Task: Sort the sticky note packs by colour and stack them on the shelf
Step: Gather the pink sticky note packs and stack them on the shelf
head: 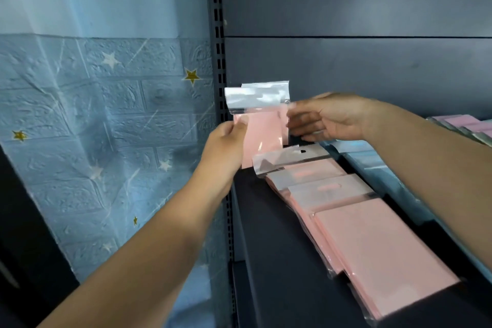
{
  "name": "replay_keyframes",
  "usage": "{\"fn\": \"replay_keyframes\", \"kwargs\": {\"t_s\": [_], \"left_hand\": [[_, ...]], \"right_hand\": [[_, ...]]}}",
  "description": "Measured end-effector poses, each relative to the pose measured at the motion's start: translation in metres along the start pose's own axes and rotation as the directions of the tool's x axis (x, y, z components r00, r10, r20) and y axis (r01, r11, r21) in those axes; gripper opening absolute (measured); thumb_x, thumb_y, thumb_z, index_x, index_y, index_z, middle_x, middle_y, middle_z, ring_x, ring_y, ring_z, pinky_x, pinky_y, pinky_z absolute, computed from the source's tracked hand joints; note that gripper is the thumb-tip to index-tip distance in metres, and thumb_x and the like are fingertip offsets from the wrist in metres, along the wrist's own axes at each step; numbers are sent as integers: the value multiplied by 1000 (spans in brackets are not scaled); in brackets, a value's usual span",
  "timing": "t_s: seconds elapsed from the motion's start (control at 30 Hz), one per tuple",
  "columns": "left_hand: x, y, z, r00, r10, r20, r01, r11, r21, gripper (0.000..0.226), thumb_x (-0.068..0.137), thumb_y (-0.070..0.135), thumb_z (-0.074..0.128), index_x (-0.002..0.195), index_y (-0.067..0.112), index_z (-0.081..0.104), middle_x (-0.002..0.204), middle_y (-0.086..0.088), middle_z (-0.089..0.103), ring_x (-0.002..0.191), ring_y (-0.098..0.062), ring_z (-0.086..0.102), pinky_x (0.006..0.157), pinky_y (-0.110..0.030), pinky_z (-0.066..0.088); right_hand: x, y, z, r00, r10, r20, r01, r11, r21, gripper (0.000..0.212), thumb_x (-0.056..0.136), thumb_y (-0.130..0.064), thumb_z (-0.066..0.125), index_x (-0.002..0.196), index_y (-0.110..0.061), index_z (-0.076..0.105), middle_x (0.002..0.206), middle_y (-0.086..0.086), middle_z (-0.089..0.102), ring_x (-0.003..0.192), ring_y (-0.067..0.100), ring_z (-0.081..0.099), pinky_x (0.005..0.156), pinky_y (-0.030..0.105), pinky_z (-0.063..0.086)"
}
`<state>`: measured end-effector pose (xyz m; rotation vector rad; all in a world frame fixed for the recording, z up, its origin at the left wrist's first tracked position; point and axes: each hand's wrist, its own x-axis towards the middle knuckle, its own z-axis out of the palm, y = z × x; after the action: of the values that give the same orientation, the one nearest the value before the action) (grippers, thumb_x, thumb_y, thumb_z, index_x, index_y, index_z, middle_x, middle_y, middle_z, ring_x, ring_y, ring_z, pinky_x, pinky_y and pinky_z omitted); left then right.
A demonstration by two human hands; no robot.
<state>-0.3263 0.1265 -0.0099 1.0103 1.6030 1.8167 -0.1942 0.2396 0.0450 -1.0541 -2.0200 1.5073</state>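
our left hand (226,141) pinches upright pink pack (262,130) at its left edge | our right hand (327,117) pinches its right edge | pack above shelf (266,234) back-left corner, behind the pink stack (346,216)

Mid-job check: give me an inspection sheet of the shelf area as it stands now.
Surface: dark shelf, bare at its left.
Job's things: pink packs overlapping in a row on the shelf; blue packs beside them; more packs far right.
Held pack: pink pack upright above the row's far end.
Hands: left hand and right hand pinch its edges.
Clutter: nothing seen.
Cables: nothing seen.
Surroundings: blue star-patterned wall, slotted upright.
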Motion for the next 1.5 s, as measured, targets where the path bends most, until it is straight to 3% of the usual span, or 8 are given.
{"fn": "replay_keyframes", "kwargs": {"t_s": [0.1, 0.23, 0.6, 0.8, 1.0, 1.23, 1.4, 1.5], "left_hand": [[-1, -1, -6, 998, -41, -42, 37, 995, -92, 24, 98, 28, 42, 81, 19, 57, 88, -5, 67, 91, -27, 64, 93, -49, 49], [-6, -6, -17, 998, -48, -47, 40, 987, -157, 28, 99, 24, 39, 81, 19, 59, 76, 5, 68, 74, -13, 65, 71, -33, 53], [-9, -13, -35, 990, -106, -90, 77, 956, -283, 28, 101, 27, 34, 91, 21, 58, 90, 5, 67, 84, -10, 64, 79, -32, 52], [-13, -13, -34, 990, -114, -88, 87, 960, -268, 29, 101, 26, 34, 86, 19, 58, 86, 3, 67, 79, -12, 64, 80, -33, 52], [-9, -10, -30, 993, -110, -31, 101, 969, -228, 24, 97, 34, 43, 101, 16, 60, 92, 0, 70, 87, -15, 66, 91, -39, 51], [-1, -11, -21, 995, -1, 96, 0, 1000, 12, 86, 56, 76, 61, 121, 22, 50, 116, 5, 65, 109, -16, 61, 97, -43, 46], [-1, -13, -6, 991, 102, 84, -109, 991, 78, 48, 83, 30, 67, 125, 14, 49, 114, 3, 63, 104, -13, 61, 92, -31, 49], [-2, -15, -7, 993, 115, -19, -115, 993, 6, 27, 86, 17, 63, 109, 16, 50, 97, 7, 62, 89, -8, 60, 83, -27, 50]], "right_hand": [[-7, 5, 5, 987, 132, 92, -101, 953, -285, 17, 87, -22, 62, 74, -12, 67, 69, -1, 68, 58, 9, 62, 54, 19, 50], [-3, 8, 11, 975, 216, 40, -199, 947, -254, 8, 87, -14, 63, 82, -9, 61, 70, 2, 67, 52, 11, 64, 52, 22, 55], [9, 12, 17, 941, 337, 28, -319, 912, -259, 24, 87, -9, 61, 63, -9, 65, 47, 3, 64, 38, 12, 60, 47, 25, 53], [8, 12, 21, 983, 177, -45, -181, 974, -135, 13, 83, -6, 65, 71, -8, 60, 45, 0, 63, 42, 12, 60, 48, 21, 53], [1, -7, 8, 987, -104, -124, 133, 957, 256, 8, 84, -9, 64, 79, -15, 60, 54, -5, 67, 54, 12, 67, 64, 28, 56], [-6, -19, 25, 943, -254, -215, 327, 826, 459, 11, 87, -6, 60, 77, -12, 59, 50, -4, 64, 45, 9, 63, 51, 22, 55], [-5, -15, 45, 930, -315, -189, 367, 810, 458, 14, 87, -5, 60, 75, -10, 62, 57, -3, 66, 51, 8, 62, 56, 22, 56], [-3, -12, 35, 940, -277, -200, 324, 908, 265, 11, 87, -11, 62, 77, -14, 61, 73, -1, 62, 64, 9, 59, 72, 24, 54]]}}
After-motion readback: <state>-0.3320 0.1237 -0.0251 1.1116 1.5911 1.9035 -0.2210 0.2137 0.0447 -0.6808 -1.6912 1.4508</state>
